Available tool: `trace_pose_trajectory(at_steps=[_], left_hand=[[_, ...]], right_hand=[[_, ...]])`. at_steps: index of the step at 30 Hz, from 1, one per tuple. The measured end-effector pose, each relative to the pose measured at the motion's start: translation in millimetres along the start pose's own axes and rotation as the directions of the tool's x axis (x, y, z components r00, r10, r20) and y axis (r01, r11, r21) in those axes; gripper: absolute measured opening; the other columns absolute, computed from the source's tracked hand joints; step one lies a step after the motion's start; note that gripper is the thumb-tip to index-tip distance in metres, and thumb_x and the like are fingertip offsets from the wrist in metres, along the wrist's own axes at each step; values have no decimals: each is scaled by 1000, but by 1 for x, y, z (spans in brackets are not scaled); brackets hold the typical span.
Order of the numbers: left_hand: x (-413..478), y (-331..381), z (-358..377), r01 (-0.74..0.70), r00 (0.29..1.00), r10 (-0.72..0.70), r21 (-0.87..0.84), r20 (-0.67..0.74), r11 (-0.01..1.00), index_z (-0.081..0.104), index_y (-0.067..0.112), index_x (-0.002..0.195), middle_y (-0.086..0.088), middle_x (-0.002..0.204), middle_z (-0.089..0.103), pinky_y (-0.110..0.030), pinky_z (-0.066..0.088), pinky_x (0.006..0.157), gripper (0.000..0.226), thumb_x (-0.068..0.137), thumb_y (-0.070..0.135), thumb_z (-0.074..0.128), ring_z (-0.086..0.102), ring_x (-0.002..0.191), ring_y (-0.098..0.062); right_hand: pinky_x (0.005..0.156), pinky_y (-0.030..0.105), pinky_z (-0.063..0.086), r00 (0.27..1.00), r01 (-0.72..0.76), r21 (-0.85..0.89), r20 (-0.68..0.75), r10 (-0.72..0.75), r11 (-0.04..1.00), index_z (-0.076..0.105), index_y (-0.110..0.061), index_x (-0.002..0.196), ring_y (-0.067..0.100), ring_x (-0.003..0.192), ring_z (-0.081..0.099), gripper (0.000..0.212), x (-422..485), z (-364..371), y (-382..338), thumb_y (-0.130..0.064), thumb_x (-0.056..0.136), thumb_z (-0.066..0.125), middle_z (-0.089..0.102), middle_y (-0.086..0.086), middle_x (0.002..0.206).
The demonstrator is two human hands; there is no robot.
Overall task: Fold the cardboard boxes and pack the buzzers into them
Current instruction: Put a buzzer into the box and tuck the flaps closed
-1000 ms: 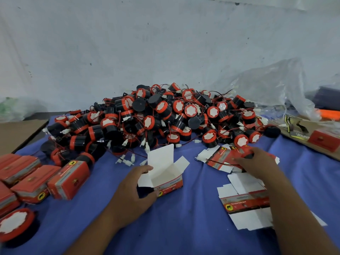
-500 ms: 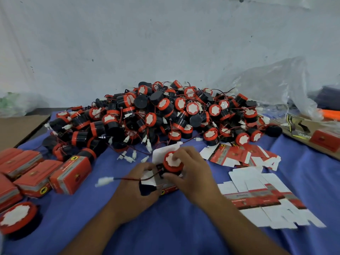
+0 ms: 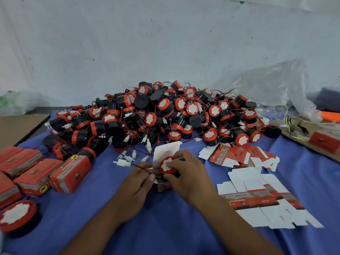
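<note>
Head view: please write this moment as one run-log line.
step: packing | right hand: grips buzzer at open box mouth | left hand: holds open box | buzzer wire: trails left, outside box

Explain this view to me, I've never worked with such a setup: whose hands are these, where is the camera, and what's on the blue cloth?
No machine here: a person works with bare hands, and the one picture comes from a camera on their head, looking down. The right hand holds a red-capped buzzer at the mouth of an open box that the left hand grips. On the blue cloth lie a pile of buzzers, closed boxes at left and flat box blanks at right.
</note>
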State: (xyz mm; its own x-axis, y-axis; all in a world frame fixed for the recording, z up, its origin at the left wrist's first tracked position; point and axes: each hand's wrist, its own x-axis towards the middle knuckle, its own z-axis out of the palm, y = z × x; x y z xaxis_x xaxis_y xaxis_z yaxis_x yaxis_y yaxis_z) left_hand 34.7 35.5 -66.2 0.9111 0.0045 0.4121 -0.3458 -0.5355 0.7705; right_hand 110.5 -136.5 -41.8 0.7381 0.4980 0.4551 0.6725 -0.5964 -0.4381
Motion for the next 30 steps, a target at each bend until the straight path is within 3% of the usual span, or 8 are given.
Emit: trace_pose_trajectory(at_steps=[5,11,15,18,21,24,27,30], left_hand=[[1,0,-3,16,995,-14,16,-98,1000,67,14,100,0,100,63,-38,49,87,30,101,33,44,60,97,-18],[3,-1,-4,60,988,-47,84,-150,995,73,22,83,11,104,58,-20,47,83,19,96,20,59,59,98,-6],[2,10,2,-78,996,73,107,51,991,71,21,106,7,118,48,-17,45,91,20,99,11,55,53,110,-7],[-1,15,2,-126,985,99,205,138,971,69,22,107,12,115,46,-20,41,95,21,99,10,54,46,113,-9],[-2,19,0,-16,990,-2,130,141,991,70,18,99,8,111,51,-25,46,90,16,97,11,55,53,104,-10],[1,22,6,245,970,-244,-42,12,969,72,20,87,1,103,66,-36,52,86,11,93,16,63,64,96,-12],[4,22,11,368,908,-386,-132,-161,920,71,20,82,4,95,71,-30,53,80,8,84,14,75,66,90,-10],[4,20,15,389,868,-432,-208,-242,898,63,15,77,8,78,71,-19,49,61,14,82,8,74,64,73,-3]], right_hand=[[80,31,49,1000,-28,-19,-3,28,999,76,-16,95,15,96,53,29,-1,3,1,-44,89,69,50,-7,116],[87,29,36,998,49,-79,39,-46,996,69,-13,72,15,90,38,46,1,3,-2,-46,98,52,52,-5,90],[76,19,43,992,109,172,47,-119,979,67,-15,94,5,82,51,23,-2,-4,-15,-35,99,57,62,-4,92],[66,12,46,1000,-20,465,18,13,885,62,-27,102,0,75,61,9,-4,-3,-24,-30,94,65,67,-13,89],[64,21,52,996,-86,584,47,72,807,52,-43,111,5,71,64,27,-5,-2,-24,-27,93,65,66,-15,83],[67,36,59,996,-93,643,73,60,760,52,-45,119,16,64,67,44,-5,-8,-20,-9,93,55,68,-3,74],[66,40,61,997,-77,672,57,52,737,60,-26,101,20,65,71,14,-5,-8,-17,-15,98,51,71,7,75],[69,30,59,992,-124,662,77,97,739,64,-16,92,14,74,71,30,-5,-6,-15,-35,104,44,73,3,83]])
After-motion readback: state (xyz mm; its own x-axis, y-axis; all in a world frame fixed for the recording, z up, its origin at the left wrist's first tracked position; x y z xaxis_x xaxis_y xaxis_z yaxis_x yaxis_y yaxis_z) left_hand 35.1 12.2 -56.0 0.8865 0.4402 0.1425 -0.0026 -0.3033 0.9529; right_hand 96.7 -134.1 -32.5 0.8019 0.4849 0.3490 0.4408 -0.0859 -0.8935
